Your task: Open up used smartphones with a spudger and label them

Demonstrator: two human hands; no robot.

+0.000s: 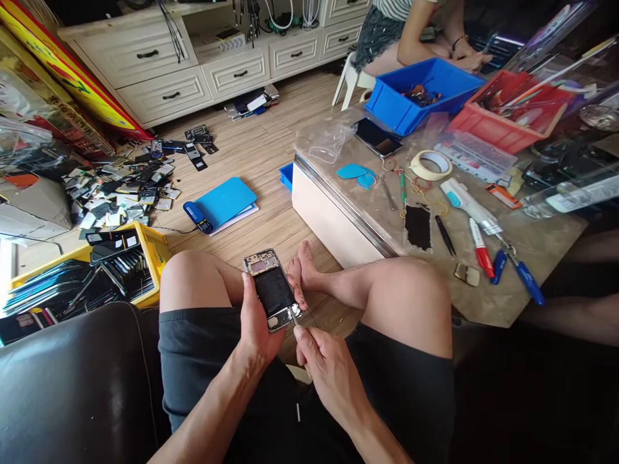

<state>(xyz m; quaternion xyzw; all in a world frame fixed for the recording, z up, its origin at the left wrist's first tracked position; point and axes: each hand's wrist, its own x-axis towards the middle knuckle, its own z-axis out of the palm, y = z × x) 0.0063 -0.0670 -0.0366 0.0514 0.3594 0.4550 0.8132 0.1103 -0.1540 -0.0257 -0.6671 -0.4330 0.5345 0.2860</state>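
Note:
An opened phone frame (276,291) with a black inside is held above my lap. My left hand (258,322) is wrapped round its left and right edges, the thumb along the left side. My right hand (324,357) grips a thin metal tool (293,314) between thumb and fingers. The tool's tip touches the bottom right corner of the phone frame, where a bright silvery patch shows. Most of the tool's handle is hidden in my right hand.
At right, a table (348,212) bears a blue bin (401,103), a red bin (512,122), tape (430,165), tweezers and pens. A yellow crate (155,258) of phones and a battery pile (126,187) lie at left. Another person sits behind the table.

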